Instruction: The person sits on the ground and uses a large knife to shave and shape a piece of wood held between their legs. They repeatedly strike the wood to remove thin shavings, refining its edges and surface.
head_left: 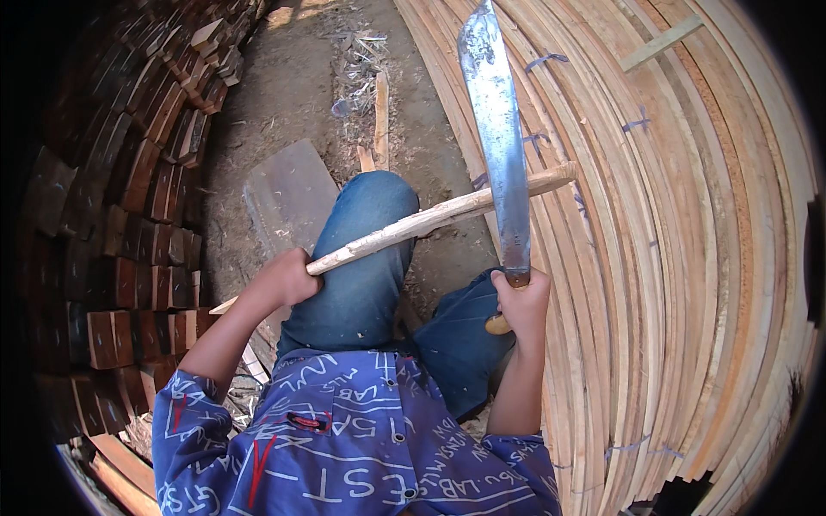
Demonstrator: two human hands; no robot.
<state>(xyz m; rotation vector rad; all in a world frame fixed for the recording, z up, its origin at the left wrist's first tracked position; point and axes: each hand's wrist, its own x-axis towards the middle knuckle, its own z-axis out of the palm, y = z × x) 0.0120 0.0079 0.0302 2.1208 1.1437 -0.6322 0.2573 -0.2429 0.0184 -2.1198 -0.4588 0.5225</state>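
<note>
My left hand (290, 277) is closed around the near end of a pale, roughly peeled wooden stick (404, 225). The stick slants up to the right across my raised knee, and its far end reaches over the stacked strips. In my right hand (525, 301) is a machete (499, 129), gripped by its wooden handle (498, 324). Its broad steel blade points up and away from me, crossing in front of the stick near the stick's far end. Whether blade and stick touch, I cannot tell.
Long wooden strips (619, 284), tied with bluish bands, lie stacked along my right. A wall of dark timber blocks (138, 232) rises on the left. On the dirt ground ahead are a flat grey board (288, 189), a wood offcut (381, 120) and scattered shavings (366, 52).
</note>
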